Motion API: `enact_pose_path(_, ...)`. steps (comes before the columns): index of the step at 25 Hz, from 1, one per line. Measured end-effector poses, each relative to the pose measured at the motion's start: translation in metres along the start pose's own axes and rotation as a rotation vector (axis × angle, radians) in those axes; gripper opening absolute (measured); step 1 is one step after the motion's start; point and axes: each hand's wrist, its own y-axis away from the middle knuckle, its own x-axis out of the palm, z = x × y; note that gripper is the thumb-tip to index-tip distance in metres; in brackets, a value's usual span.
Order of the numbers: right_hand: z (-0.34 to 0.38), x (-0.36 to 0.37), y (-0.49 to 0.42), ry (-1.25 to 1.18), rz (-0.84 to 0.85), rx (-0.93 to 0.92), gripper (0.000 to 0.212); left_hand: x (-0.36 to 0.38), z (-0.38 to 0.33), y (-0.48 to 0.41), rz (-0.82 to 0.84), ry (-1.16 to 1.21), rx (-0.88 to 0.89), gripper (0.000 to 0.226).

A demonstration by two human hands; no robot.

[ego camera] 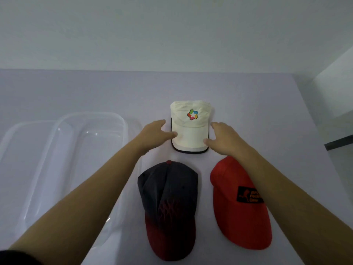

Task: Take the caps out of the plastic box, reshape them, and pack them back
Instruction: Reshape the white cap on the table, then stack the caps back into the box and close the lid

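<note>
A white cap point(191, 129) with a multicoloured logo lies flat on the table, brim toward me. My left hand point(154, 134) touches the brim's left edge with its thumb. My right hand point(223, 138) touches the brim's right edge the same way; the fingers of both look relaxed beside the cap. Nearer to me lie a dark grey cap with a red brim point(168, 205) and a red cap point(240, 205) with a black patch, partly under my right forearm. The clear plastic box point(63, 169) stands at the left with nothing visible inside.
A second clear plastic piece, perhaps the lid point(17, 142), lies under or beside the box at the far left. The pale table point(95, 92) ends at a wall behind and drops off at the right edge.
</note>
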Motion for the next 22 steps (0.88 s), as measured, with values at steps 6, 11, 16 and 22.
enact_pose_path(6, 0.016, 0.019, 0.056, -0.163, 0.543, -0.094, 0.094, -0.025, 0.028, 0.074, 0.221, -0.051, -0.063, 0.079)
enact_pose_path(11, 0.027, 0.051, 0.041, -0.081, 0.536, -0.078, 0.082, -0.003, 0.045, 0.083, 0.377, -0.003, -0.166, 0.047)
enact_pose_path(16, 0.018, 0.059, 0.036, -0.388, 0.541, -0.011, 0.071, -0.002, 0.05, 0.082, 0.362, 0.22, -0.14, 0.037)
enact_pose_path(22, 0.011, 0.065, 0.043, -0.667, 0.64, 0.023, 0.075, -0.003, 0.049, 0.083, 0.463, 0.094, -0.13, 0.054)
